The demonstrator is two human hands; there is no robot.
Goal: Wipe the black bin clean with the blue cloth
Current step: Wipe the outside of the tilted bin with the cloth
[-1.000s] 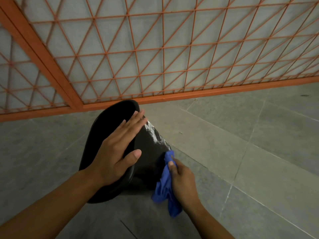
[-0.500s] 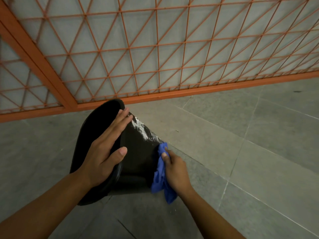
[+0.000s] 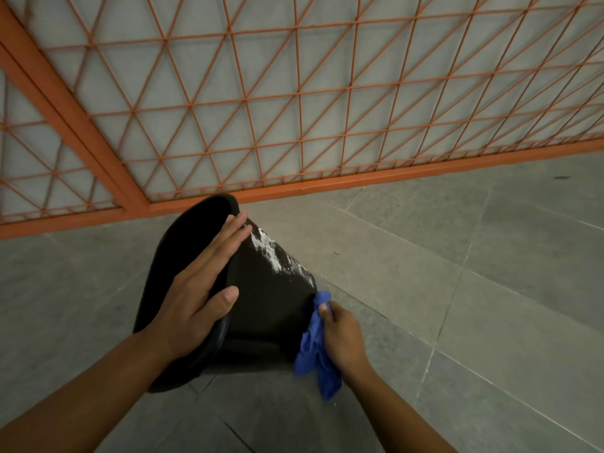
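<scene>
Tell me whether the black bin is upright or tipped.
Tipped. The black bin lies on its side on the floor, steadied at the rim by the left hand.

Orange mesh fence w/ grey tile floor.

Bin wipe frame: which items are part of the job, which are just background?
Job:
- black bin, tipped on its side, white residue on its wall
- blue cloth, gripped by right hand
- left hand, flat on the bin's rim

Background:
- orange grid fence
- grey tiled floor
</scene>
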